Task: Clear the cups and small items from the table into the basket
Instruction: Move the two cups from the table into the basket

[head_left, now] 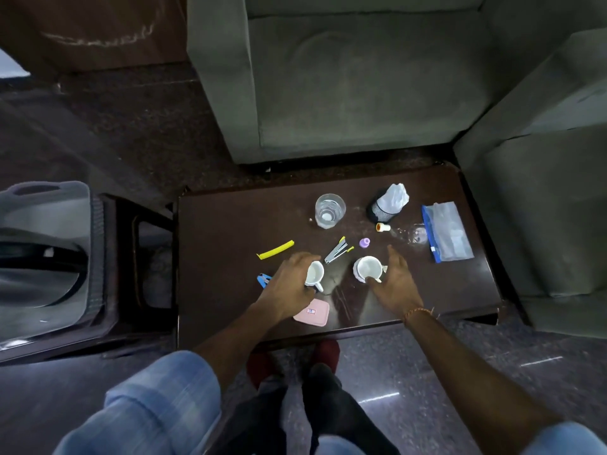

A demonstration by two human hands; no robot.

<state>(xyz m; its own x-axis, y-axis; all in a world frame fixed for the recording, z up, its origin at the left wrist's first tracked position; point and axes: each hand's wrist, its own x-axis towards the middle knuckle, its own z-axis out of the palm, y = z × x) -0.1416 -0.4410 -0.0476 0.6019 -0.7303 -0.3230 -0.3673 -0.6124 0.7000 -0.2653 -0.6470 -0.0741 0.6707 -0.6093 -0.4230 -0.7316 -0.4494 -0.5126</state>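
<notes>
Nearest the table's [230, 307] front edge, a pink pouch [312, 312] is lying flat, and just beyond it the left hand [292, 284] is curling its fingers round a white cup [314, 275] while the right hand [395, 284] is cupping loosely beside a second white cup [368, 268], thumb touching its rim. Farther back, a stapler [336, 251], a yellow clip [275, 249], a purple cap [364, 242] and a water glass [329, 210] are sitting apart, and off to the left a grey basket [49, 205] is standing beside the table.

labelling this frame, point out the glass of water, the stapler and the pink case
glass of water [329, 210], head view, on its clear side wall
stapler [336, 252], head view, on the middle of its metal body
pink case [313, 312], head view, on its flat top face
</notes>
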